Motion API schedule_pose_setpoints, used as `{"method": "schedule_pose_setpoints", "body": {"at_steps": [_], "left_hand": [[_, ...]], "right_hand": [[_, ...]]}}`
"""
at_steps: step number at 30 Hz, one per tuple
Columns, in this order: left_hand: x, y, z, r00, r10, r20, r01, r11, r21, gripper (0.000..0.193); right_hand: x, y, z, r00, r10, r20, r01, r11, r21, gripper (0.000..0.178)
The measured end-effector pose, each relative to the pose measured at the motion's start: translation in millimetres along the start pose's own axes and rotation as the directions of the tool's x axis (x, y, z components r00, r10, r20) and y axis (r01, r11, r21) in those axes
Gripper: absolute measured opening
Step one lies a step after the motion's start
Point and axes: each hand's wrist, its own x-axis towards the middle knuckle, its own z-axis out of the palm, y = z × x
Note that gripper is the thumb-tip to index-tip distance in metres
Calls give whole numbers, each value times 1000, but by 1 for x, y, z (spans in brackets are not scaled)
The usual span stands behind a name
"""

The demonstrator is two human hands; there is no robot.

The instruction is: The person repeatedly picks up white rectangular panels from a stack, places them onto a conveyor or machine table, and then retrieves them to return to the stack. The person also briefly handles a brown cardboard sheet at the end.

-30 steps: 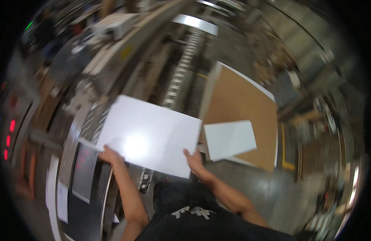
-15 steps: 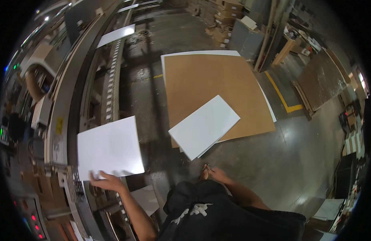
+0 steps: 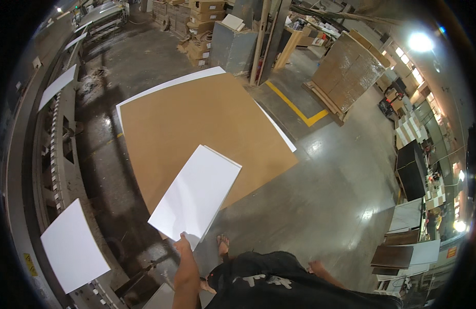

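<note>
Your left hand (image 3: 182, 243) touches the near end of the stacked white panels (image 3: 195, 191), which are partly over the brown board (image 3: 181, 116); whether its grip is clamped, I cannot tell. Nor can I for your right hand (image 3: 317, 268), beside your black shirt (image 3: 294, 288). Another white panel (image 3: 74, 250) rests on the conveyor (image 3: 54, 175).

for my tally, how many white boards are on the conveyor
4 visible: near board, lower left; second board, upper left; third board and fourth board, beyond it toward the far end. More may be hidden farther off.
</note>
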Motion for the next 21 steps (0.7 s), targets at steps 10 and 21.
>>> {"method": "schedule_pose_setpoints", "body": {"at_steps": [10,21], "left_hand": [[37,-47,-3,964,119,-237,-108,992,58,48],[21,-41,-34,965,263,-8,-230,827,-513,59]], "right_hand": [[-2,-55,-40,822,359,442,-540,737,405,30],[49,-93,-112,759,333,559,-622,119,774,33]]}}
